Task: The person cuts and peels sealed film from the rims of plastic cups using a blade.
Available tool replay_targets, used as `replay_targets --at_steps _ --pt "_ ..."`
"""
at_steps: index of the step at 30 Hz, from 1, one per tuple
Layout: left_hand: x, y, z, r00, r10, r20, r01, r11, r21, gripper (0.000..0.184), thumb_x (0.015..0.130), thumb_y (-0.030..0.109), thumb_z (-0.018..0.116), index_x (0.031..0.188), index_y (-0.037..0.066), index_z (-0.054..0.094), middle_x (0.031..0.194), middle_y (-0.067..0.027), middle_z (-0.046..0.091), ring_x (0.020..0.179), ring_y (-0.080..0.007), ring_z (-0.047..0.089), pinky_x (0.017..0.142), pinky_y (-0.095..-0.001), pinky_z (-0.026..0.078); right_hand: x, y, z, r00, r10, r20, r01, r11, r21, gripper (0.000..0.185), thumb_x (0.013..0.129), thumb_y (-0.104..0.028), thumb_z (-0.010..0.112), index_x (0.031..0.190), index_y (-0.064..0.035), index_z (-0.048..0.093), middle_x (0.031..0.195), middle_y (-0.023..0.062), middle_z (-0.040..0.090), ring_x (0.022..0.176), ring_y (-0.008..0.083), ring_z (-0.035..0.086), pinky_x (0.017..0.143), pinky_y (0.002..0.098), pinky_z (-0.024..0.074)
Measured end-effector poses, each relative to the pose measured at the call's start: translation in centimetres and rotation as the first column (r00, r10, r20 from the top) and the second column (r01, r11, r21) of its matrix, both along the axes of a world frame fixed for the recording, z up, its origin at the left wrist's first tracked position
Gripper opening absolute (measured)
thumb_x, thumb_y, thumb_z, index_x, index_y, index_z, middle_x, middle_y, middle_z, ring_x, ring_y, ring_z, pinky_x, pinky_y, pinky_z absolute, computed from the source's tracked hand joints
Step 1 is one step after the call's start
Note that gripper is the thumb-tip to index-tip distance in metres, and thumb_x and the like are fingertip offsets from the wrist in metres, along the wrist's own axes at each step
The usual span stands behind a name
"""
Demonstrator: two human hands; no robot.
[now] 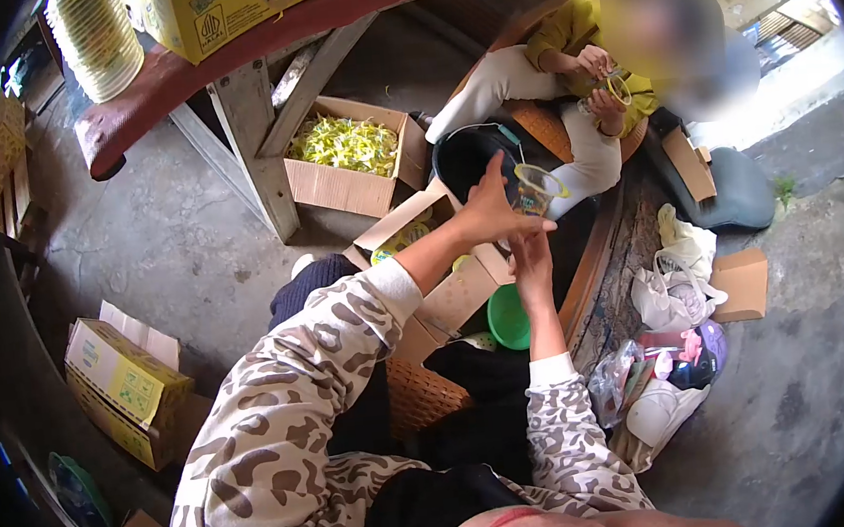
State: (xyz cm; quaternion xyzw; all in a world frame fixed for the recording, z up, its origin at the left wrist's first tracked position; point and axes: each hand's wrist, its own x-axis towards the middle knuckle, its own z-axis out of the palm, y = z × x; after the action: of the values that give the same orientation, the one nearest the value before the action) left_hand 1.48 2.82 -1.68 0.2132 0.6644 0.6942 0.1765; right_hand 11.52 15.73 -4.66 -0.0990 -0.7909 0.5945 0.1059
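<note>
A clear plastic cup (pixel 534 196) with a yellow rim and printed side is tilted in front of me. My left hand (pixel 495 207) reaches to it with fingers spread, the thumb against its lower side. Below, my right hand (pixel 533 259) has its fingers at the cup's base; they are closed around its bottom end. A dark bucket (pixel 454 165) with a green-gripped handle stands just beyond my hands. Under my left forearm an open cardboard box (pixel 460 295) holds yellow-lidded items. A green bowl (pixel 508 317) lies near my right wrist.
A person (pixel 567 80) sits opposite, holding a yellow ring-like rim. A carton of yellow-green strips (pixel 342 150) is beside a wooden table (pixel 150 81) bearing stacked cups (pixel 96 41). Bags (pixel 680 286) lie at right; a yellow carton (pixel 126 385) at left.
</note>
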Motion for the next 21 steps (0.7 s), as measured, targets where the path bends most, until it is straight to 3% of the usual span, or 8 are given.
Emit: replay_targets --at_steps 4,7,14,15,16,18,19,21 --pt "-2.0 -0.2 0.6 0.974 0.224 -0.014 -0.225 0.972 -0.066 0.126 0.060 0.046 0.088 0.151 -0.003 0.016 0.138 -0.0293 0.045 0.128 -0.0421 0.046 0.110 -0.0442 0.035 -3.2 2.3 -2.7 0.997 -0.073 0.011 0.073 0.996 -0.058 0.036 0.096 -0.035 0.064 0.110 -0.0042 0.051 0.086 0.0009 0.058 0.058 0.0031 0.044 0.050 0.0211 0.0344" --pt "-4.0 -0.4 0.2 0.859 0.508 0.056 -0.511 0.853 0.101 0.084 0.073 0.034 0.080 0.138 -0.002 0.039 0.119 -0.0210 0.060 0.114 -0.0353 0.057 0.099 -0.0398 0.044 -6.6 6.0 -6.3 0.960 -0.210 0.187 0.225 0.973 -0.060 0.047 0.091 -0.043 0.069 0.108 -0.0013 0.053 0.083 0.0018 0.062 0.059 0.0041 0.047 0.050 0.0224 0.0365" --pt "-5.3 -1.5 0.7 0.859 0.505 0.086 -0.512 0.847 0.142 0.054 0.084 0.019 0.074 0.127 0.000 0.047 0.112 -0.0116 0.062 0.111 -0.0238 0.057 0.096 -0.0369 0.046 -12.3 7.2 -12.6 0.890 -0.319 0.326 0.305 0.948 0.095 0.043 0.088 -0.051 0.068 0.086 -0.0085 0.059 0.072 -0.0005 0.056 0.043 0.0043 0.036 0.037 0.0226 0.0242" --pt "-5.3 -1.6 0.9 0.847 0.527 0.068 -0.531 0.833 0.154 0.050 0.084 0.017 0.073 0.125 0.000 0.050 0.110 -0.0121 0.064 0.109 -0.0240 0.059 0.096 -0.0365 0.046 -13.1 6.9 -13.3 0.907 -0.342 0.247 0.289 0.930 0.227 0.056 0.089 -0.059 0.061 0.092 -0.0034 0.065 0.078 0.0095 0.066 0.052 0.0175 0.057 0.046 0.0312 0.0427" --pt "-5.4 -1.6 1.1 0.842 0.534 0.070 -0.539 0.829 0.149 0.050 0.084 0.017 0.073 0.125 0.000 0.050 0.110 -0.0121 0.064 0.109 -0.0240 0.059 0.096 -0.0365 0.046 -13.6 6.8 -13.8 0.908 -0.334 0.251 0.280 0.933 0.226 0.056 0.089 -0.059 0.061 0.092 -0.0034 0.065 0.078 0.0095 0.066 0.052 0.0175 0.057 0.046 0.0312 0.0427" --pt "-5.6 -1.6 1.2 0.844 0.532 0.065 -0.536 0.832 0.144 0.048 0.084 0.016 0.072 0.124 -0.001 0.051 0.110 -0.0133 0.065 0.110 -0.0245 0.060 0.097 -0.0364 0.046 -14.1 6.5 -14.4 0.750 -0.569 0.336 0.222 0.695 0.684 0.072 0.088 -0.066 0.055 0.112 0.0019 0.063 0.110 0.0219 0.068 0.103 0.0373 0.066 0.090 0.0447 0.0500" --pt "-5.7 -1.4 1.3 0.836 0.545 0.066 -0.548 0.820 0.168 0.046 0.084 0.016 0.071 0.123 -0.001 0.052 0.110 -0.0136 0.065 0.110 -0.0249 0.061 0.097 -0.0365 0.046 -14.0 6.6 -14.2 0.678 -0.517 0.522 -0.021 0.697 0.717 0.079 0.087 -0.071 0.047 0.120 0.0004 0.061 0.124 0.0277 0.061 0.117 0.0421 0.058 0.098 0.0504 0.0460" --pt "-5.7 -1.4 1.5 0.837 0.544 0.061 -0.547 0.824 0.147 0.046 0.084 0.015 0.071 0.123 -0.001 0.051 0.110 -0.0133 0.065 0.109 -0.0252 0.061 0.097 -0.0365 0.047 -14.5 7.7 -15.4 0.674 -0.512 0.533 0.004 0.724 0.690 0.079 0.087 -0.070 0.048 0.121 0.0010 0.060 0.125 0.0275 0.061 0.118 0.0417 0.058 0.098 0.0504 0.0462"
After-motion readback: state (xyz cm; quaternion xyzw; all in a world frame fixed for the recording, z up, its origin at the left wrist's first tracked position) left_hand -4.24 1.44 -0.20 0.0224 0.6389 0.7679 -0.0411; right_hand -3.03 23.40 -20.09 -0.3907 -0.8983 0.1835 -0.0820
